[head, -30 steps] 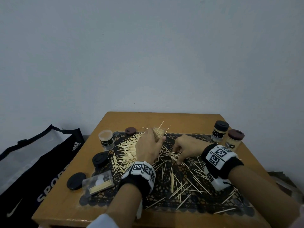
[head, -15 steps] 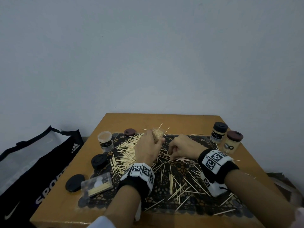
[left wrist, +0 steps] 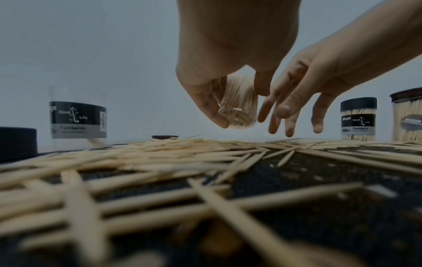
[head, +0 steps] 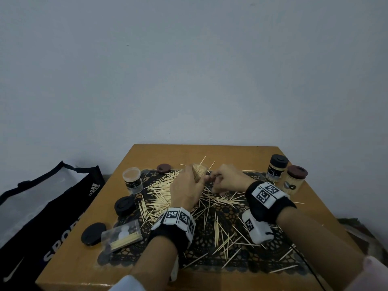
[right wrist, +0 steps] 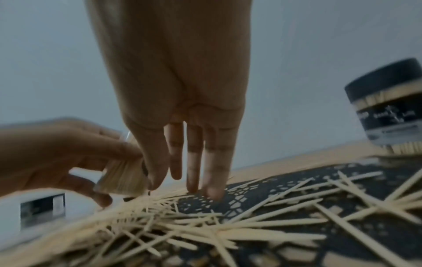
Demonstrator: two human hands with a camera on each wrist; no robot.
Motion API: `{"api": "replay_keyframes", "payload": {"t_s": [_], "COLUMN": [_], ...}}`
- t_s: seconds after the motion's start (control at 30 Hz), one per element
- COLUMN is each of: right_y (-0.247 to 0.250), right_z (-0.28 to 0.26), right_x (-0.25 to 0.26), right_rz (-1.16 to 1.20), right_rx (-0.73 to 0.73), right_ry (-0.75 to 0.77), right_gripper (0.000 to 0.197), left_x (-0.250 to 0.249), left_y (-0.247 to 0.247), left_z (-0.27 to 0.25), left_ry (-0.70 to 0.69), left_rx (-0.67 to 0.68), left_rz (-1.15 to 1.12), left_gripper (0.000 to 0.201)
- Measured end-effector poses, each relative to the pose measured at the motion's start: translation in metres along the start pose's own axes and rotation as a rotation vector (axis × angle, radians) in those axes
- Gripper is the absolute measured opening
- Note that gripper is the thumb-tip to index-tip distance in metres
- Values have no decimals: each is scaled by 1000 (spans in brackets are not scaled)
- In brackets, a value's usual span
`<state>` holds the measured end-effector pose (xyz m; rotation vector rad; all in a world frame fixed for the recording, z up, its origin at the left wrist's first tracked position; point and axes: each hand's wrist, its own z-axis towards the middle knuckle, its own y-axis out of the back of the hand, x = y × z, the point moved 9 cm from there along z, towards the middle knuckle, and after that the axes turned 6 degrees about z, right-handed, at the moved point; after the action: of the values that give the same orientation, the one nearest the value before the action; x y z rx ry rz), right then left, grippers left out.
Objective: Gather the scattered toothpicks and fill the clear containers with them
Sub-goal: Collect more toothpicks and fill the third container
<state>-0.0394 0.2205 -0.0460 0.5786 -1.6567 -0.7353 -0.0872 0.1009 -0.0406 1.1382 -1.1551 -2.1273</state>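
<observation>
Loose toothpicks (head: pixel 161 196) lie scattered over a black lace mat (head: pixel 247 259) on the wooden table. My left hand (head: pixel 185 191) grips a small clear container (head: pixel 199 172) packed with toothpicks, tilted and lifted just above the pile; the same container (left wrist: pixel 237 108) shows between thumb and fingers in the left wrist view. Right beside it is my right hand (head: pixel 223 181). Its fingers (right wrist: pixel 194 162) hang fairly straight, tips close to the mat, and I see nothing held in them. An uncapped clear container (head: pixel 132 180) with a black label stands at the left.
Two capped, filled containers stand at the back right, one with a black lid (head: pixel 276 169), one with a brown lid (head: pixel 295 181). Loose lids (head: pixel 125 205) and a flat clear box (head: pixel 121 235) lie at the left. A black bag (head: pixel 42 206) sits beside the table.
My right hand has lifted off the mat and moved left, up against the container. The left hand keeps its grip on the container in nearly the same spot.
</observation>
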Motion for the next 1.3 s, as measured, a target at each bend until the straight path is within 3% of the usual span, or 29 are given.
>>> {"api": "replay_keyframes", "payload": {"t_s": [0.1,0.17,0.23,0.3,0.53,0.67,0.8,0.9,1.13,1.3], "right_y": [-3,-3,-10,-20,-19,-16,-15,-16,10,42], "right_z": [3,2,0,0,-3,-7,-13,-15,-9,-13], "right_x": [2,-1,-11,-16,-10,-4,3,6,-3,4], "right_rz": [41,-187,-422,-515,-426,-505,-688,-764,-544,-102], "right_rx": [-11,-40,-13,43,80,76,48,24,-17,17], "right_ry": [30,13,-32,-20,113,167,206,230,171,147], "right_gripper": [21,21,44,62,29,14,11,22,16,8], "left_x": [-1,-2,-2,-2,0,0,0,0,0,2], "left_y": [0,1,3,3,1,-1,-1,-1,-1,-1], "left_z": [1,0,-1,-1,0,1,0,0,0,1], "left_ry": [-10,-13,-9,-4,-2,-11,-21,-22,-14,3], "left_rx": [-3,-4,-10,-14,-10,-10,-7,-6,-9,-9], "left_rz": [9,0,-10,-11,-11,-8,-17,-18,-2,-21], "left_gripper": [51,51,54,56,51,51,53,54,51,41]}}
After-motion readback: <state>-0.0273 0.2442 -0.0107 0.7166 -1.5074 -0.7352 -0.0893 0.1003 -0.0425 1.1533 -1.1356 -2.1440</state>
